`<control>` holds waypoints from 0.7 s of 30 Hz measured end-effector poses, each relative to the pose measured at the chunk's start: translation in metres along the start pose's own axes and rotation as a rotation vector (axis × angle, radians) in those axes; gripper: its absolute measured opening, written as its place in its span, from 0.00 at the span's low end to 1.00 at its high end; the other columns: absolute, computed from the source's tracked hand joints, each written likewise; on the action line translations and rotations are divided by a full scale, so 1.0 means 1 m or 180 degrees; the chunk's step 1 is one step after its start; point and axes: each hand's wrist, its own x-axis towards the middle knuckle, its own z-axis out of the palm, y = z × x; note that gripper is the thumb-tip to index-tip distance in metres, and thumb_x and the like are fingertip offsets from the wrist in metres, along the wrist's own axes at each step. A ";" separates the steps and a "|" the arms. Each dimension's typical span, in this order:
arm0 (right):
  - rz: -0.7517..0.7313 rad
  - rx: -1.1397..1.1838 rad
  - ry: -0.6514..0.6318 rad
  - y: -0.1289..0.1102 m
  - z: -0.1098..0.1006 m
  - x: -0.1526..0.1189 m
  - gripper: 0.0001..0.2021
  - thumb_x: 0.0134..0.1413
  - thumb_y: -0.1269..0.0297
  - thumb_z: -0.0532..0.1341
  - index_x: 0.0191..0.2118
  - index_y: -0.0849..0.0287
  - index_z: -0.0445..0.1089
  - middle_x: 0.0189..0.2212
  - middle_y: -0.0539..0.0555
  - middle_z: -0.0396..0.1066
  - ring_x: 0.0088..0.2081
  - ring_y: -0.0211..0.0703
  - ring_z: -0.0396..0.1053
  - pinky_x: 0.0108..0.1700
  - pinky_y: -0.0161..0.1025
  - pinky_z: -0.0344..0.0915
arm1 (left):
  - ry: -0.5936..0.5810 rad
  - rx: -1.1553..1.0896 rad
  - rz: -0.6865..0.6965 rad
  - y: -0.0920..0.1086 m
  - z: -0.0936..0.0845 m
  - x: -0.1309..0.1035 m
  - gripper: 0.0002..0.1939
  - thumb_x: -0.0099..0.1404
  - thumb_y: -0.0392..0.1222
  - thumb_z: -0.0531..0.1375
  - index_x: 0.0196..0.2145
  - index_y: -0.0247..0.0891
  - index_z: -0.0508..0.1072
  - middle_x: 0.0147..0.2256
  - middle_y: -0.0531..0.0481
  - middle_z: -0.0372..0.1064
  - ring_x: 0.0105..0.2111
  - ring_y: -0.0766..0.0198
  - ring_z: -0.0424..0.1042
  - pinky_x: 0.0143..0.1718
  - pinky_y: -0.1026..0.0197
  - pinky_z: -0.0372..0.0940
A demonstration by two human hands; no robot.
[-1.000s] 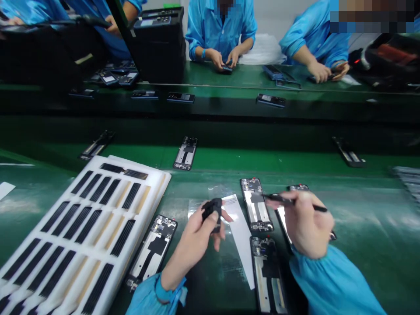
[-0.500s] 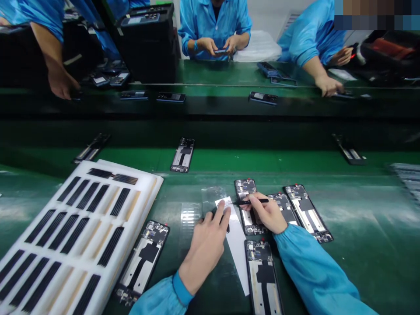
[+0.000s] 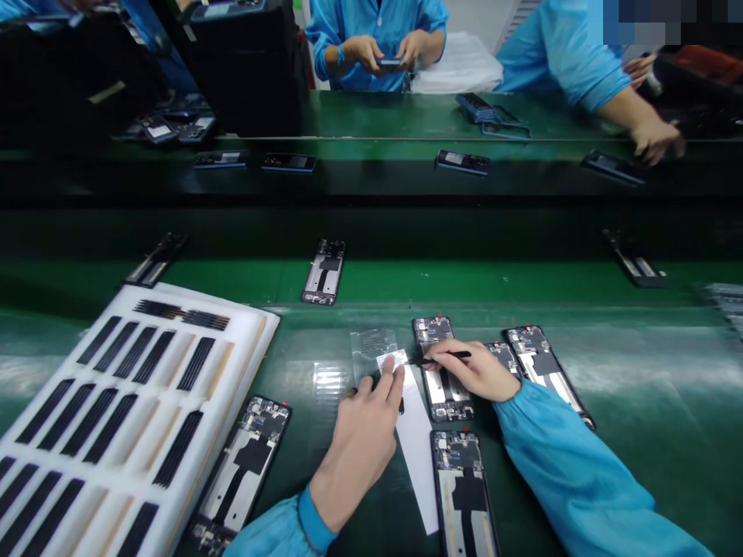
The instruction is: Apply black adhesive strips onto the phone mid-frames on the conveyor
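Note:
My left hand (image 3: 363,445) lies with fingers outstretched on a long white paper strip (image 3: 419,464), its fingertips pressing near a small printed white label (image 3: 392,359) at the top. In a pinch grip, my right hand (image 3: 473,370) holds black tweezers (image 3: 460,355), their tip close to the label's right edge. Beneath that hand lies an opened phone body (image 3: 434,331) with bare circuitry. Another phone body (image 3: 464,495) sits below it, right of the strip. A clear plastic film (image 3: 371,343) lies behind the label.
On the left, a white foam tray (image 3: 191,371) holds rows of thin black strips. One phone body (image 3: 247,464) lies beside it, others (image 3: 546,363) right of my right hand. More phones (image 3: 323,272) lie further back. Co-workers in blue sleeves sit across the bench.
The view has shifted slightly. Across the bench, a co-worker's hand at the right has moved rightward, off a phone. My hands keep nearly the same places at the label.

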 end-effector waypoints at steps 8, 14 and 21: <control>0.0527 0.0484 -0.1146 -0.008 -0.019 0.057 0.17 0.64 0.49 0.58 0.35 0.58 0.73 0.24 0.51 0.77 0.26 0.40 0.77 0.31 0.34 0.73 | 0.0028 -0.0039 -0.0066 0.003 -0.001 -0.001 0.40 0.55 0.22 0.52 0.66 0.35 0.60 0.66 0.42 0.58 0.44 0.52 0.73 0.29 0.57 0.72; 0.0792 0.0881 -0.1589 0.001 -0.021 0.077 0.21 0.62 0.44 0.58 0.38 0.61 0.73 0.22 0.51 0.78 0.22 0.38 0.74 0.27 0.33 0.70 | 0.0004 -0.0072 -0.0126 0.007 -0.002 0.000 0.40 0.55 0.22 0.52 0.66 0.34 0.60 0.66 0.43 0.58 0.44 0.54 0.73 0.30 0.58 0.72; 0.0848 0.0985 -0.0940 0.006 -0.010 0.057 0.27 0.61 0.42 0.58 0.50 0.63 0.73 0.21 0.51 0.78 0.23 0.39 0.77 0.29 0.32 0.71 | 0.0041 -0.0003 -0.0099 0.004 0.000 -0.002 0.40 0.56 0.21 0.50 0.66 0.35 0.59 0.67 0.43 0.56 0.46 0.53 0.73 0.33 0.57 0.73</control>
